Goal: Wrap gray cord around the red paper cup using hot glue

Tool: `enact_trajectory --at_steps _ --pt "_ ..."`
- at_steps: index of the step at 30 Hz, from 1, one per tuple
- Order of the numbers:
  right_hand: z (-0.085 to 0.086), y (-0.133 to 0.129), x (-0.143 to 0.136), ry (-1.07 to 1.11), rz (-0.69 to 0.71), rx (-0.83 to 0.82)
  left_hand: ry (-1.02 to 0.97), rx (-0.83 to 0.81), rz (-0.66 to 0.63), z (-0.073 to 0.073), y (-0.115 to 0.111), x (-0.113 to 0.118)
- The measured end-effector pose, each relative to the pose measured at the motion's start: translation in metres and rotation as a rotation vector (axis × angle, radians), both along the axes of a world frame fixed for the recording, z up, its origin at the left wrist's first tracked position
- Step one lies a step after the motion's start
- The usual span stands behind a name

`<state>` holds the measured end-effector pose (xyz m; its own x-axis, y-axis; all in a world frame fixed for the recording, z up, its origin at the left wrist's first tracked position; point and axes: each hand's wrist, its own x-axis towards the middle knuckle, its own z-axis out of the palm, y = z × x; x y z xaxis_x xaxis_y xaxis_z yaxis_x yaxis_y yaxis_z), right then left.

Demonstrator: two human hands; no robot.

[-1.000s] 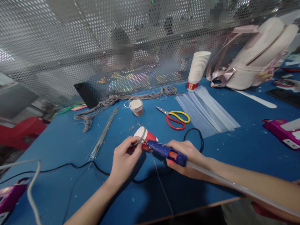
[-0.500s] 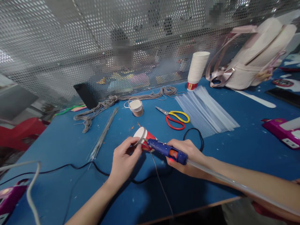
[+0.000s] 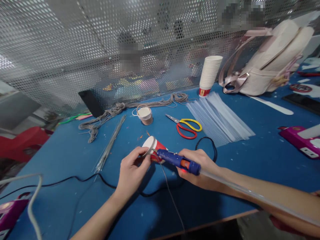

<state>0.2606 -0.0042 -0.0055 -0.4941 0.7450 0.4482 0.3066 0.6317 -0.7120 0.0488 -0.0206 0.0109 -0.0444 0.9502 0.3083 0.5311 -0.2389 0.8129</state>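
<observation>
A red and white paper cup [image 3: 160, 145] lies tilted on its side, held by the fingers of my left hand [image 3: 133, 168]. A thin grey cord [image 3: 168, 186] runs round its white end and trails down to the table's front edge. My right hand [image 3: 197, 166] is wrapped round a blue glue gun [image 3: 172, 158], whose nozzle meets the cup beside the cord. A clear glue stick [image 3: 232, 182] extends from the gun's back over my right forearm. Behind the cup stands a small cord-wrapped cup [image 3: 145, 115].
Red and yellow scissors [image 3: 186, 128] lie beyond the cup, near white strips [image 3: 220, 120]. Stacked cups [image 3: 210, 75] and a pale backpack [image 3: 265, 66] stand by the mesh screen [image 3: 100, 60]. Wires [image 3: 110, 146], a grey cord bundle [image 3: 117, 108] and a black cable [image 3: 72, 177] are leftward.
</observation>
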Motion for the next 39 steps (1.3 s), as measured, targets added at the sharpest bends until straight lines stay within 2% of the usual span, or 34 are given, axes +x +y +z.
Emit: enact_trajectory --at_steps 4,6,12,19,25,30,34,39 --pt "0.015 0.001 0.000 0.008 -0.082 -0.219 0.001 0.010 0.002 0.001 0.000 -0.001" --pt "0.018 0.000 0.000 0.002 -0.101 -0.262 0.003 0.013 -0.004 0.001 0.000 -0.002" --pt "0.009 0.000 0.003 -0.017 0.016 -0.177 0.059 0.034 -0.034 0.000 0.001 -0.005" --pt "0.016 0.001 0.003 -0.009 -0.063 -0.247 0.005 -0.024 -0.047 0.000 0.002 -0.005" --pt "0.015 -0.001 0.003 -0.014 0.033 -0.226 0.019 0.000 -0.012 0.002 0.001 -0.004" --pt "0.020 0.002 0.003 0.025 -0.093 -0.365 0.015 -0.001 -0.023 0.002 0.002 -0.005" --pt "0.026 0.002 0.003 0.051 -0.121 -0.506 0.015 0.012 -0.031 0.002 0.003 -0.006" --pt "0.026 0.001 0.003 0.022 -0.114 -0.436 0.037 0.004 -0.019 0.004 0.003 -0.006"
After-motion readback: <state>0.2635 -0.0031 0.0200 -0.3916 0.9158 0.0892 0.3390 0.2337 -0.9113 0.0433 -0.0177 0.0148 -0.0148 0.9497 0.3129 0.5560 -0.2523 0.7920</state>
